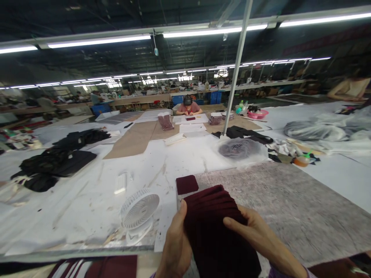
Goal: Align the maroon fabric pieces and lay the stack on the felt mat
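Together, left hand (174,247) and right hand (255,235) clasp the maroon fabric stack (216,227).

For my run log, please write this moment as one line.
left hand: grips maroon fabric stack | right hand: rests on stack | beside: small white fan

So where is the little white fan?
The white fan lies on the white table near the bottom of the head view, just left of the left hand, which grips the dark red fabric stack.
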`<action>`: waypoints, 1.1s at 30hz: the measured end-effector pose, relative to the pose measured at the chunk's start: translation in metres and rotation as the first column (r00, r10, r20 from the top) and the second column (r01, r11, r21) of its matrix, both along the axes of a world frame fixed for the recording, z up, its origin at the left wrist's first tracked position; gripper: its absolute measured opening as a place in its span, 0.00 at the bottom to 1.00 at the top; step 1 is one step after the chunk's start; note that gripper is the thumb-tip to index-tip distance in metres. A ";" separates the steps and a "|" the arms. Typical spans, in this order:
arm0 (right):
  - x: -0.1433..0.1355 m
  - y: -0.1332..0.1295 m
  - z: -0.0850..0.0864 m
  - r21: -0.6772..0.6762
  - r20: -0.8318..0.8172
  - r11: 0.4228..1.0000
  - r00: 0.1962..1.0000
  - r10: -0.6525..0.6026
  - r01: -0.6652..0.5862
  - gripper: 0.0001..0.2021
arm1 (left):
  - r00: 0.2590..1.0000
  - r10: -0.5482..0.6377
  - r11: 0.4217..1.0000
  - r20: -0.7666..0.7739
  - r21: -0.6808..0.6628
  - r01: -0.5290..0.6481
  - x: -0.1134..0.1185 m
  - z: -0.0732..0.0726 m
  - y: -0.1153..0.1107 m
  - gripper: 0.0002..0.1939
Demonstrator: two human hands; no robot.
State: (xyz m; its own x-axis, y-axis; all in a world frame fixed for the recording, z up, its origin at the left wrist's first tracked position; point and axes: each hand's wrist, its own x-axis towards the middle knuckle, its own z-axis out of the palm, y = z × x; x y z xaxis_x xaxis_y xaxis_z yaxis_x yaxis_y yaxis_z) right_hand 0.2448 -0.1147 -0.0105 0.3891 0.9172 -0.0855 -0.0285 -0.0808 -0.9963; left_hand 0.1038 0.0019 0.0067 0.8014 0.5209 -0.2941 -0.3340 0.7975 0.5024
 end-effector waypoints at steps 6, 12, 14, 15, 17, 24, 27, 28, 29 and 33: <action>0.001 0.001 0.000 0.000 -0.022 1.000 0.999 0.026 -0.026 0.15 | 0.999 -0.014 0.998 0.031 -0.055 0.015 -0.001 -0.004 0.004 0.21; 0.002 0.001 -0.001 0.021 -0.014 0.999 0.999 0.049 -0.048 0.14 | 0.997 -0.015 0.997 0.081 -0.077 0.021 -0.001 -0.006 0.004 0.20; 0.002 0.001 0.001 0.023 -0.014 0.998 0.999 0.050 -0.050 0.14 | 0.995 -0.019 0.997 0.099 -0.076 0.026 -0.001 -0.005 0.004 0.19; 0.001 0.001 0.001 0.022 -0.014 0.999 0.999 0.050 -0.050 0.14 | 0.994 -0.020 0.997 0.106 -0.076 0.029 -0.001 -0.004 0.004 0.19; 0.001 0.001 0.002 0.018 -0.012 0.999 0.999 0.045 -0.045 0.15 | 0.994 -0.022 0.996 0.111 -0.080 0.031 -0.001 -0.003 0.005 0.19; 0.002 -0.001 0.004 0.020 -0.028 0.998 0.997 0.066 -0.066 0.14 | 0.996 -0.009 0.996 0.086 -0.089 0.016 0.000 -0.002 0.005 0.19; 0.001 -0.003 0.005 0.015 -0.033 0.998 0.997 0.064 -0.063 0.15 | 0.995 -0.022 0.997 0.096 -0.074 0.029 0.000 -0.003 0.005 0.19; 0.001 -0.003 0.005 0.014 -0.029 0.998 0.998 0.057 -0.056 0.15 | 0.995 -0.024 0.998 0.099 -0.057 0.030 -0.001 -0.003 0.004 0.19; 0.001 -0.003 0.005 0.014 -0.024 0.999 0.999 0.047 -0.047 0.15 | 0.994 -0.025 0.999 0.102 -0.031 0.028 -0.002 -0.003 0.003 0.20; 0.002 -0.004 0.004 0.023 -0.019 0.999 0.999 0.026 -0.026 0.15 | 0.997 0.000 0.983 0.081 0.184 -0.015 -0.007 -0.009 -0.003 0.19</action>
State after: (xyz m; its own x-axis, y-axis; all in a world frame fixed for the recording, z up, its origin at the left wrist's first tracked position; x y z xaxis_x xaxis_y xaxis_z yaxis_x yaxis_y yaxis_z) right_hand 0.2465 -0.1187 -0.0065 0.3635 0.9289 -0.0712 -0.0456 -0.0585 -0.9972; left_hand 0.0969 -0.0010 -0.0027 0.8144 0.5661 -0.1275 -0.3847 0.6912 0.6118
